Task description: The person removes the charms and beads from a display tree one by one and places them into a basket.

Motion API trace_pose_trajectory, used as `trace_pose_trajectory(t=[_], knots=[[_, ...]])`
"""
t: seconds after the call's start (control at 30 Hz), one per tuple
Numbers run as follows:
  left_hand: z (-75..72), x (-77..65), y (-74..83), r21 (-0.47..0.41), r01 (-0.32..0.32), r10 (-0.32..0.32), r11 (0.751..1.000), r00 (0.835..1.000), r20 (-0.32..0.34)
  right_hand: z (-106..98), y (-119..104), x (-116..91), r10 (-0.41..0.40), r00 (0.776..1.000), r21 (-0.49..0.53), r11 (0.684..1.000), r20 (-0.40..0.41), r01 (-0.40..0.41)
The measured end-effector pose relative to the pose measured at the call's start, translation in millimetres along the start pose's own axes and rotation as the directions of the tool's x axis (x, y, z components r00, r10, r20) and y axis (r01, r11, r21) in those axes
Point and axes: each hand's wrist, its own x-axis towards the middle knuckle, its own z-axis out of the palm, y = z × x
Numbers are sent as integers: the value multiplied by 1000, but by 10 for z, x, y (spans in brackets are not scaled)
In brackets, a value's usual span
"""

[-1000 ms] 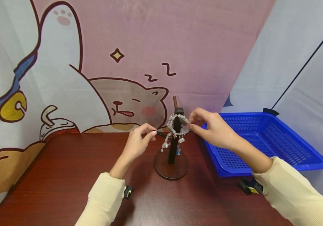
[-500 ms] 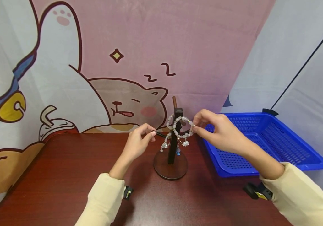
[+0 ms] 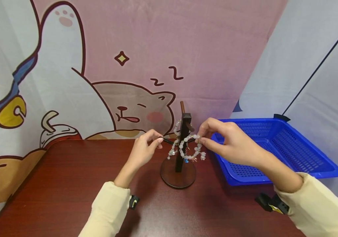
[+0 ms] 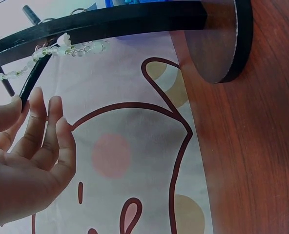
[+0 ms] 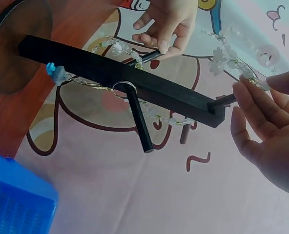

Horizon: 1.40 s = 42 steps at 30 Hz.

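A dark wooden display stand [image 3: 179,167] with a round base and side pegs stands on the table. My left hand [image 3: 143,148] pinches the tip of its left peg [image 4: 33,80]. A pale beaded bracelet [image 4: 86,48] hangs on that peg. My right hand [image 3: 228,141] pinches another clear-beaded bracelet [image 3: 182,147] with flower charms, held in front of the post and off the pegs. In the right wrist view, this bracelet's flowers [image 5: 225,59] sit near the front top peg [image 5: 223,101]. On the right peg [image 5: 143,127] hangs a ring with a blue charm [image 5: 58,73].
A blue plastic basket [image 3: 231,179] stands right of the stand, close to my right forearm. The reddish-brown table [image 3: 68,197] reaches back to a cartoon-printed cloth [image 3: 216,49].
My right hand has drawn the bracelet off the upper front of the stand, towards me and down. The front top peg now shows bare. My left hand has stayed on its peg.
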Motion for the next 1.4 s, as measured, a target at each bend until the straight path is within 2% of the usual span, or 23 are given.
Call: trace_pose_trajectory(t=[0.43,0.63,0.93,1.4], knots=[[1,3,-10,-5,22,-22,1000,1000,12,-31,100,-118,6,1000,-47,999,-10,-6],[-2,4,-4,-10,27,-26,1000,1000,16,-75,169,-236,45,999,-54,997,-10,-46],[-4,3,-3,-25,38,-37,999,999,23,-150,313,-488,159,987,-137,977,-33,-162],[2,8,-6,-39,54,-53,998,998,25,-310,628,-979,246,968,-221,942,-57,-252]])
